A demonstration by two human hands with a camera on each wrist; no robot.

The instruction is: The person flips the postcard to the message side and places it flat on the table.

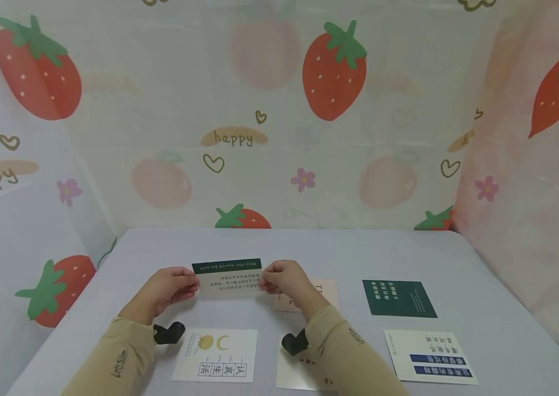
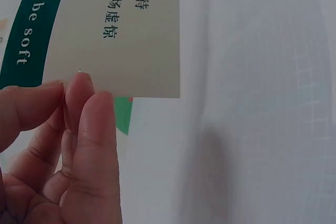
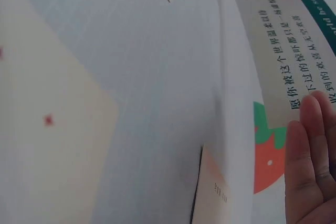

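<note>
Both hands hold a postcard [image 1: 230,279] above the table, with a dark green band reading "May the world be soft" and a grey-beige part with dark characters. The left hand [image 1: 170,289] pinches its left short edge. At the opposite edge, the right hand [image 1: 286,281] grips it between thumb and fingers. In the left wrist view, the left fingertips meet the card [image 2: 121,61] near the green band. The right wrist view shows the card [image 3: 281,51] with the right fingers [image 3: 304,177] overlapping its near end; the right thumb is out of sight there.
Other postcards lie on the white table [image 1: 339,247]: a sun-and-moon card [image 1: 210,363], a cream card [image 1: 291,374] partly under the right forearm, a pink card [image 1: 329,291] behind the right hand, a dark green card [image 1: 400,300] and a blue-barred card [image 1: 403,355]. Strawberry-patterned cloth [image 1: 279,143] surrounds it.
</note>
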